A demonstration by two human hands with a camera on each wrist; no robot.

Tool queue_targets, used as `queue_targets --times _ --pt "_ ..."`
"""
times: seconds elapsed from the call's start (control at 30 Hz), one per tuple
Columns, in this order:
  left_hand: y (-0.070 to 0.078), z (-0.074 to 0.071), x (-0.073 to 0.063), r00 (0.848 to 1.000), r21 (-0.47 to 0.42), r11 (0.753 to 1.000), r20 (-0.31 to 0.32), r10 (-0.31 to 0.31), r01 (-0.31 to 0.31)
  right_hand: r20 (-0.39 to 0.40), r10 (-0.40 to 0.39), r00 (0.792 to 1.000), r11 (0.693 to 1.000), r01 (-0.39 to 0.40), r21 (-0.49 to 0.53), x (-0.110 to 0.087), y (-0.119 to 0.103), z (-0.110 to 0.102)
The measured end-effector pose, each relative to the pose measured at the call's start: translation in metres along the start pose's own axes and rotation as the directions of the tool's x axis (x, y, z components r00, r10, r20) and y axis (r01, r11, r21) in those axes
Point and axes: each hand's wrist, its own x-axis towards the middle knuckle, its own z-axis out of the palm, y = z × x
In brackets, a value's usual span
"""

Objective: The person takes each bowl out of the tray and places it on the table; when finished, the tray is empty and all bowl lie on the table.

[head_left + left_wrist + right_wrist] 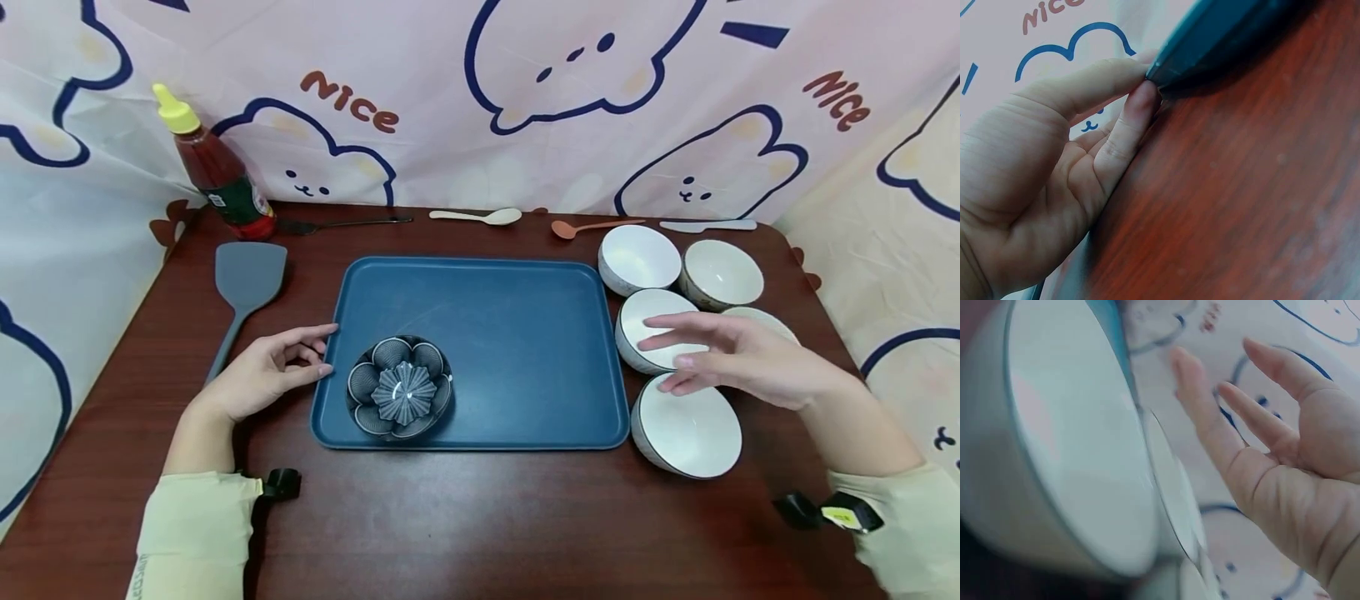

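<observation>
A blue rectangular tray (480, 350) lies on the dark wooden table, with a dark grey flower-shaped bowl (402, 388) standing at its lower left. Thumb and fingers of my left hand (270, 367) pinch the tray's left edge; the left wrist view shows the fingertips (1141, 100) right at the rim. Over the white bowls to the right of the tray hovers my right hand (738, 358), its fingers spread and holding nothing. Beneath it are the nearest white bowl (690, 429) and a middle white bowl (637, 333); a further bowl (761, 317) is partly hidden by the hand.
Two more white bowls (640, 257) (722, 271) stand behind. Along the back edge lie a black fork (337, 224), a cream spoon (480, 217), an orange spoon (573, 229) and a white knife (708, 226). A sauce bottle (225, 179) and grey spatula (251, 275) are at left.
</observation>
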Motion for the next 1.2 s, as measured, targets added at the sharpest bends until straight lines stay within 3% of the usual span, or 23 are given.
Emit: queue_targets --times 0.3,0.53,1.2 --pt "0.000 0.000 0.000 1.000 0.013 1.000 0.002 -0.005 0.005 0.101 0.123 0.987 0.991 -0.127 0.033 0.058 -0.017 0.028" --pt "0.000 0.000 0.000 1.000 0.014 1.000 0.007 -0.014 0.014 0.117 0.194 0.974 0.980 -0.199 0.029 0.091 -0.025 0.043" --pt "0.000 0.001 0.001 1.000 0.002 1.000 0.001 0.014 -0.014 0.244 0.129 0.961 0.985 -0.152 0.079 0.173 -0.025 0.095"
